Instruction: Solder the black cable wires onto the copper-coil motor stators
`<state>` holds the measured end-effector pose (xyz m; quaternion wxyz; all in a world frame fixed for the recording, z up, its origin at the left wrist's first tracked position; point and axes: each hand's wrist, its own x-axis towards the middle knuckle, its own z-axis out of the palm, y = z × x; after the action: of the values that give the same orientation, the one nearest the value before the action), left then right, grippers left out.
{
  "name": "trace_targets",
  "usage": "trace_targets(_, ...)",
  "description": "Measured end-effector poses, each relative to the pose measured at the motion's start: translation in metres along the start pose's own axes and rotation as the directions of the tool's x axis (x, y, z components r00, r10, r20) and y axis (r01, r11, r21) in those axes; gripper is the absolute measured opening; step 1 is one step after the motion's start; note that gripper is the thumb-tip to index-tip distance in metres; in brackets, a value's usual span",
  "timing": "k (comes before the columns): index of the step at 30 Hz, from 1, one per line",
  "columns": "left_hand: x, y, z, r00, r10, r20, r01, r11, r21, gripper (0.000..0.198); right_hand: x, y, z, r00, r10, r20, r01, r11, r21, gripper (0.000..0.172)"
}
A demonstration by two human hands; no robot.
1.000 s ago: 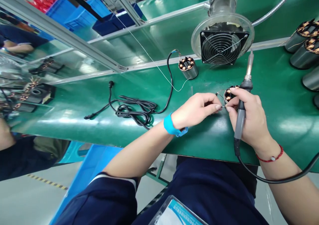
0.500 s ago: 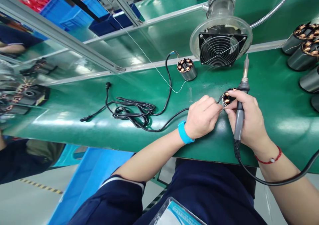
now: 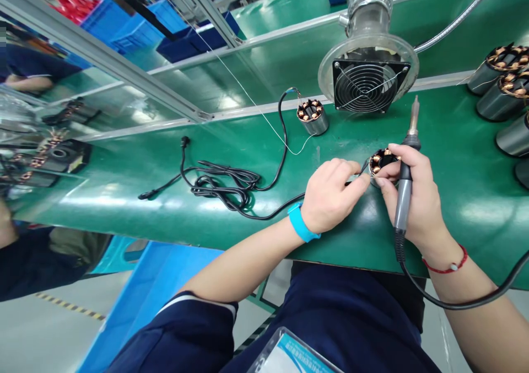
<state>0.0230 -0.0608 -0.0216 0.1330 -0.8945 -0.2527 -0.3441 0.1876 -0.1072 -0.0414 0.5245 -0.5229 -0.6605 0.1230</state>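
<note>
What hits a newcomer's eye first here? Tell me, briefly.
The right hand gripping a soldering iron, tip up, at centre-right, fingers meeting the left hand at a copper-wound stator on the green bench. Behind them stands a round fume fan; a black cable tangles left.

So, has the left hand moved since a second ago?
Yes, slightly. Against the coiled black cable, the left hand and its blue wristband have slid right, toward the stator; its fingertips stay pinched at the stator's edge.
</note>
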Motion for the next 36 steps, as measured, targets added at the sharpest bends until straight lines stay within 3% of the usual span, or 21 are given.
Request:
trace_targets(3,-0.002,-0.001,0.007,0.999,0.039,-0.038,-0.039,0.999,-0.012,0.006,0.0,0.001,0.0,1.0,0.01,-0.009,-0.01,1.0,0.019,0.047)
trace_targets(8,-0.007,0.003,0.015,0.996,-0.043,-0.076,0.039,0.998,-0.053,0.01,-0.001,0.002,0.0,1.0,-0.001,-0.002,0.001,1.0,0.023,0.047)
trace_targets(15,-0.004,0.006,0.01,0.989,-0.142,0.037,0.144,0.986,-0.087,0.016,-0.001,0.0,0.0,1.0,-0.006,0.015,0.005,0.999,0.037,0.045)
trace_targets(20,-0.005,0.002,0.006,0.997,-0.069,0.047,0.072,0.995,-0.071,0.013,0.0,0.0,-0.001,1.0,0.0,0.027,0.0,1.0,0.011,0.045)
trace_targets(25,-0.005,-0.002,0.009,0.999,0.017,-0.044,-0.015,0.998,0.06,0.009,0.0,0.001,-0.001,0.999,0.025,0.044,-0.025,1.0,-0.001,0.043)
trace_targets(28,-0.005,0.0,0.011,0.997,0.033,-0.068,-0.031,0.999,0.035,0.012,-0.001,0.0,-0.001,0.998,0.027,0.055,-0.027,1.0,-0.015,0.042)
trace_targets(30,-0.005,0.003,0.011,0.999,-0.019,-0.049,0.018,0.999,-0.035,0.013,0.0,-0.002,-0.001,0.999,0.01,0.051,-0.009,0.999,-0.03,0.041)
trace_targets(33,-0.004,0.01,0.008,0.982,-0.185,0.048,0.191,0.958,-0.212,0.015,0.0,-0.003,-0.001,0.999,-0.028,0.04,0.03,0.998,-0.054,0.041)
trace_targets(36,0.004,0.013,0.0,0.903,-0.343,0.26,0.425,0.808,-0.409,0.017,0.0,-0.003,-0.001,0.996,-0.075,0.047,0.078,0.995,-0.068,0.039)
